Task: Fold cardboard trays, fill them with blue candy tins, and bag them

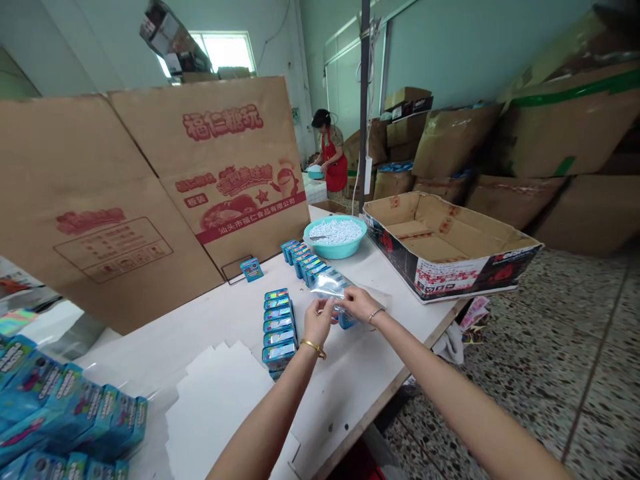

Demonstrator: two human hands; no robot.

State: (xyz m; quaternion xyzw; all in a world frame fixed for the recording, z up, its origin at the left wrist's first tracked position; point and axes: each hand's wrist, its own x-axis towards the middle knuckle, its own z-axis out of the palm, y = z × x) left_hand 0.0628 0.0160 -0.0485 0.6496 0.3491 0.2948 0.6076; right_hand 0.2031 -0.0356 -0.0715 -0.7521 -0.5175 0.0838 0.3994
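Note:
My left hand [319, 321] and my right hand [359, 305] meet over the white table [360, 373], fingers closed on the near edge of a clear plastic bag [327, 285]. The bag stretches away from my fingers over some blue boxes, which are partly hidden beneath it and my hands. A row of small blue boxes [279, 327] stands just left of my left hand. Beyond the bag, another row of blue boxes [301, 259] runs toward a turquoise bowl [336, 250] of small white pieces. A single blue box [251, 269] stands near the cardboard.
A large cardboard panel [240, 167] walls off the table's far left. An open shallow carton [450, 263] sits at the right edge. Wrapped blue packs [65, 407] and white sheets [215, 407] lie at the near left. A person in a red apron [334, 160] works farther back.

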